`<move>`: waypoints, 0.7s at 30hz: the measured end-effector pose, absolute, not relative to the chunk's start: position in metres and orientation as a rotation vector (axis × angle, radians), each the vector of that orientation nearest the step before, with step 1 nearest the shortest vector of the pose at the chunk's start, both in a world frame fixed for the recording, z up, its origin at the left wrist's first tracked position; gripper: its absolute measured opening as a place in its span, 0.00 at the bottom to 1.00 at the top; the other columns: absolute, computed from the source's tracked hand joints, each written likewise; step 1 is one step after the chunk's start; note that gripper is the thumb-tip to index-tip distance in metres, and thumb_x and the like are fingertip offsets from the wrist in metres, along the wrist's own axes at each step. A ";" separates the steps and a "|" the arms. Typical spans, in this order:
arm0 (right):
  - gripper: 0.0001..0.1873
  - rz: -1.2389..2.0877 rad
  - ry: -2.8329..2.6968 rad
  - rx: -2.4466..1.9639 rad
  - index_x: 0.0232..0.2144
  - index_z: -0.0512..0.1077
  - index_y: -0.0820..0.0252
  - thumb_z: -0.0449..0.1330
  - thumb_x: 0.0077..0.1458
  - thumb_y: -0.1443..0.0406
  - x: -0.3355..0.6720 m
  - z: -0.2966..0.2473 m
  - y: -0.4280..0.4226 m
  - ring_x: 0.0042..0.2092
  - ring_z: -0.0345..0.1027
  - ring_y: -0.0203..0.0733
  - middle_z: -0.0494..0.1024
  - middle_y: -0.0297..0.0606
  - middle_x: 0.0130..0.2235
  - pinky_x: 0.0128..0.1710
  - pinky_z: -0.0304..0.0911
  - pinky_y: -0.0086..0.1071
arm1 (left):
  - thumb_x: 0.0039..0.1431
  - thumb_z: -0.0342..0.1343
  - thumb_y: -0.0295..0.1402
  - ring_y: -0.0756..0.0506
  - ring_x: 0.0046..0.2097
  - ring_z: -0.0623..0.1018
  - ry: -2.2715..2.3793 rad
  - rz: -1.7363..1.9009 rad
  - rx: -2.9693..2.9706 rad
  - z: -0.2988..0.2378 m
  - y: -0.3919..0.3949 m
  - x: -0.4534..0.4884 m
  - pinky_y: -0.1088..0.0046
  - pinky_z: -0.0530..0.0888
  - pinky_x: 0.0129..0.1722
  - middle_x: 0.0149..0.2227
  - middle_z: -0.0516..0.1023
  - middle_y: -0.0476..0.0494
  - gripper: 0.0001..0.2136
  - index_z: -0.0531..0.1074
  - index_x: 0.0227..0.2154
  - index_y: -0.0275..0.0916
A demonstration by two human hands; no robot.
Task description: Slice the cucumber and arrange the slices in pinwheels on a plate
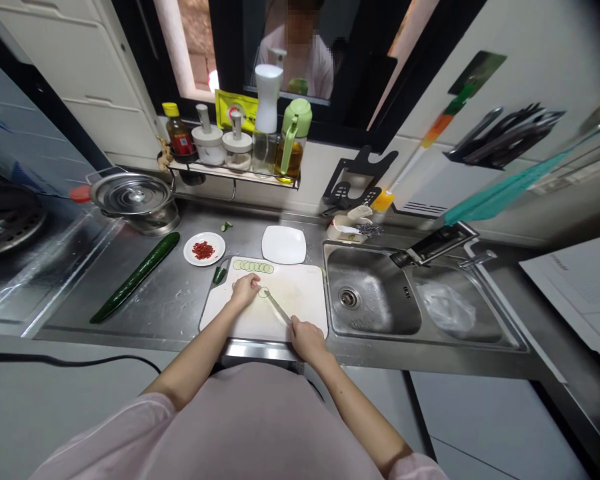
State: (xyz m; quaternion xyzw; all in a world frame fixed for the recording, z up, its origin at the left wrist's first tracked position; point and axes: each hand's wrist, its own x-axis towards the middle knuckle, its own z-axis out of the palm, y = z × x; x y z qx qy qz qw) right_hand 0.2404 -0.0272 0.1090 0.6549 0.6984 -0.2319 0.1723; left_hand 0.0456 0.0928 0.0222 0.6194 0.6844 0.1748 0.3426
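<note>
My right hand (309,339) is closed round the handle of a kitchen knife (280,308). The blade slants up and left over the white cutting board (300,300), its tip at a thin cucumber slice (263,292). Just left of that slice is my left hand (246,291), fingers curled together; what they hold, if anything, is hidden. Along the board's upper left edge, several cucumber slices (253,267) overlap in a row. Short dark green cucumber pieces (219,275) lie at the board's left corner.
Left of the board are a whole cucumber (137,279) and a plate (189,251) of chopped red bits. A white rectangular dish (283,245) sits behind the board. The sink (375,300) is right, a lidded steel pot (137,200) back left, a seasoning rack (240,175) behind.
</note>
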 end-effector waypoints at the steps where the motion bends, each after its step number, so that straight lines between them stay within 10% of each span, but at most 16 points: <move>1: 0.15 -0.670 1.979 1.848 0.46 0.66 0.59 0.42 0.64 0.66 0.240 0.109 -0.026 0.43 0.73 0.47 0.78 0.48 0.40 0.39 0.58 0.34 | 0.50 0.56 0.29 0.48 0.39 0.77 1.781 0.451 1.611 0.023 0.093 0.046 0.70 0.66 0.46 0.35 0.80 0.51 0.09 0.73 0.37 0.43; 21: 0.18 -0.712 2.040 1.734 0.49 0.66 0.62 0.44 0.60 0.71 0.242 0.113 -0.006 0.44 0.72 0.47 0.78 0.50 0.42 0.39 0.59 0.34 | 0.50 0.57 0.29 0.47 0.39 0.77 1.790 0.421 1.600 0.027 0.093 0.047 0.70 0.66 0.45 0.34 0.80 0.51 0.10 0.73 0.37 0.43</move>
